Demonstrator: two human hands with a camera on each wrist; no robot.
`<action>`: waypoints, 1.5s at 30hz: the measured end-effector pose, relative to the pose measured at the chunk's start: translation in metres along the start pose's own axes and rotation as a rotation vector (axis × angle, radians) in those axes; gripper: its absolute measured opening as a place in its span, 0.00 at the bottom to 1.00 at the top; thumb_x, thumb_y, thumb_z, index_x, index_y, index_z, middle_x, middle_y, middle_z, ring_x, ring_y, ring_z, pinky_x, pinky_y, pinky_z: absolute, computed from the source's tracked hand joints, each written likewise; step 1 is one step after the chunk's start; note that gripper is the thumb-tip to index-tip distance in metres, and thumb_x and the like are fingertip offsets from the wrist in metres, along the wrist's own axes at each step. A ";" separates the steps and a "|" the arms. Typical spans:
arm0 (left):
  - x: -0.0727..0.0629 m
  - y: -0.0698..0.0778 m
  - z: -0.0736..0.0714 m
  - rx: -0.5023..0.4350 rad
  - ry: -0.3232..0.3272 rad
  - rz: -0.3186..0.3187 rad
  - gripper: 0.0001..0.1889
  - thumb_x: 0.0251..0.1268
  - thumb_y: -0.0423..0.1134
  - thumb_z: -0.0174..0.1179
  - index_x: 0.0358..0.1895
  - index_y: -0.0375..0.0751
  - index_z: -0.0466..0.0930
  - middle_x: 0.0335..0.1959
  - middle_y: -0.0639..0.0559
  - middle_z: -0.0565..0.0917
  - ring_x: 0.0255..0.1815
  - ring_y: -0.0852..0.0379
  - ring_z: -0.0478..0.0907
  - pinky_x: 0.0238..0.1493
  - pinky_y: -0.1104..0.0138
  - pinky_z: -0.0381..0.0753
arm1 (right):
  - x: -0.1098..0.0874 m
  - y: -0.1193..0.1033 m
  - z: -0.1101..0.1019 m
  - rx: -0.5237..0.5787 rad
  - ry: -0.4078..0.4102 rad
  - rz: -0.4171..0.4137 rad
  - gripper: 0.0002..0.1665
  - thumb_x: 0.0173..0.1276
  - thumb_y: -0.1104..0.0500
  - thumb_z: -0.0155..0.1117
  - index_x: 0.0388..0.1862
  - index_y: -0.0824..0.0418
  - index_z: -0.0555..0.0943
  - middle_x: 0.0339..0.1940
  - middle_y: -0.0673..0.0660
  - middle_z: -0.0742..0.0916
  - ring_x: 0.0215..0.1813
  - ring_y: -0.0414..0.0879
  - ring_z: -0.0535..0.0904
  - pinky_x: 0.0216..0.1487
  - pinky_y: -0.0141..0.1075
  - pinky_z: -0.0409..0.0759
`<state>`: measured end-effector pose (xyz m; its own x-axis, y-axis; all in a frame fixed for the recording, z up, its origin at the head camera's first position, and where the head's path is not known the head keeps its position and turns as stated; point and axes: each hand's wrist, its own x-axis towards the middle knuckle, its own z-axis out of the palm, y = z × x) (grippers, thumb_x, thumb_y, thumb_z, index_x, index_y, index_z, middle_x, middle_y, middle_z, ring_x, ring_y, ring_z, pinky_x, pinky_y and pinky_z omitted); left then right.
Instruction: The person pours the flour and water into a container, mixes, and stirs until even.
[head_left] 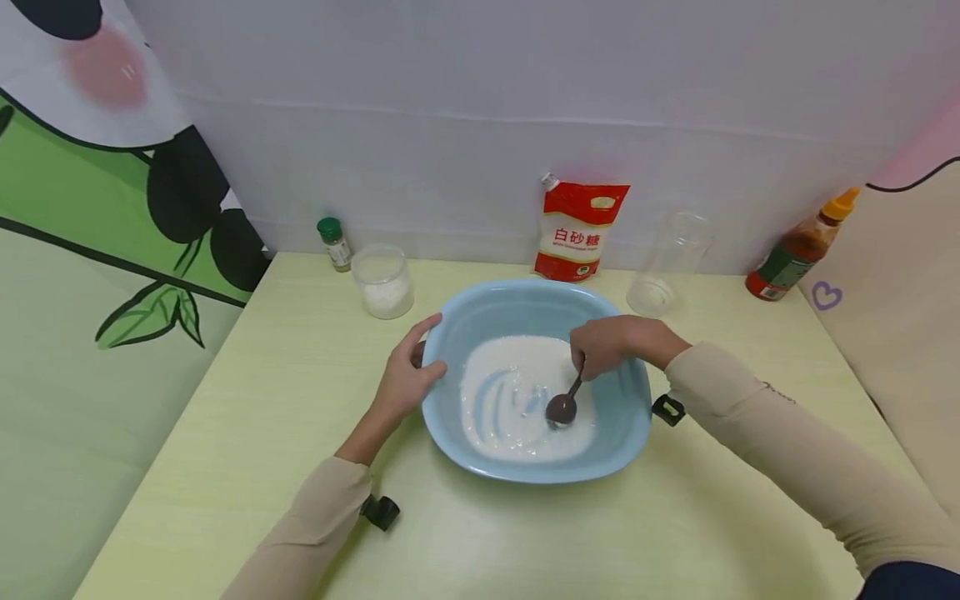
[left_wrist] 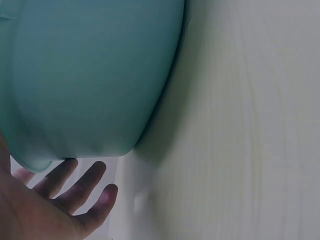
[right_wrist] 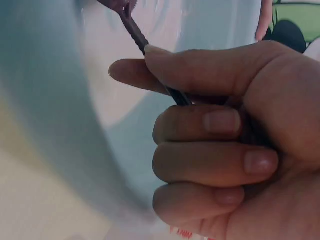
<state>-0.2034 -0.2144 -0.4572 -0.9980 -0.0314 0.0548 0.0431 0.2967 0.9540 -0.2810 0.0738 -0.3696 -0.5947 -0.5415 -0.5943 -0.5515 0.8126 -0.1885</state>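
A light blue plastic basin (head_left: pixel 536 472) stands on the table with a white, milky layer (head_left: pixel 487 442) spread over its bottom. My left hand (head_left: pixel 405 375) holds the basin's left rim, thumb at the edge; in the left wrist view its other fingers (left_wrist: pixel 82 187) lie along the outer wall. Over the basin's right side, my right hand (head_left: pixel 603 346) grips the handle of a dark brown spoon (head_left: pixel 561 409). The spoon's bowl dips into the white layer, where pale blue streaks show the bottom. In the right wrist view, thumb and curled fingers wrap the thin handle (right_wrist: pixel 134 32).
Behind the basin stand a green-capped jar (head_left: pixel 334 243), a glass (head_left: pixel 383 282) with white contents, a red and white sugar pouch (head_left: pixel 576 232) and a clear tall glass (head_left: pixel 667 262). A sauce bottle (head_left: pixel 801 248) with an orange cap is at the back right, by the cloth wall.
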 end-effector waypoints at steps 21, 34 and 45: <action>0.000 0.000 0.004 -0.004 -0.008 0.023 0.39 0.55 0.26 0.55 0.75 0.46 0.65 0.62 0.27 0.78 0.57 0.34 0.81 0.49 0.51 0.85 | 0.047 -0.051 -0.023 -0.102 0.215 -0.071 0.08 0.68 0.58 0.64 0.42 0.57 0.88 0.33 0.52 0.87 0.36 0.47 0.77 0.38 0.35 0.77; 0.001 0.001 0.001 -0.001 -0.007 0.018 0.39 0.55 0.25 0.55 0.75 0.46 0.65 0.62 0.27 0.78 0.57 0.34 0.81 0.46 0.54 0.86 | 0.016 -0.062 0.007 -0.086 0.003 -0.200 0.06 0.67 0.61 0.65 0.37 0.55 0.89 0.30 0.46 0.86 0.32 0.40 0.76 0.35 0.30 0.75; -0.001 0.001 -0.001 0.006 0.002 -0.006 0.39 0.55 0.25 0.55 0.75 0.47 0.65 0.62 0.27 0.78 0.58 0.35 0.80 0.49 0.51 0.86 | 0.008 0.006 -0.015 0.000 0.070 0.025 0.06 0.67 0.60 0.65 0.42 0.57 0.83 0.34 0.52 0.83 0.39 0.46 0.76 0.40 0.35 0.76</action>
<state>-0.2027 -0.2145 -0.4559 -0.9982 -0.0347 0.0499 0.0371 0.3026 0.9524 -0.2973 0.0714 -0.3639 -0.6474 -0.5349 -0.5429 -0.5363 0.8259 -0.1743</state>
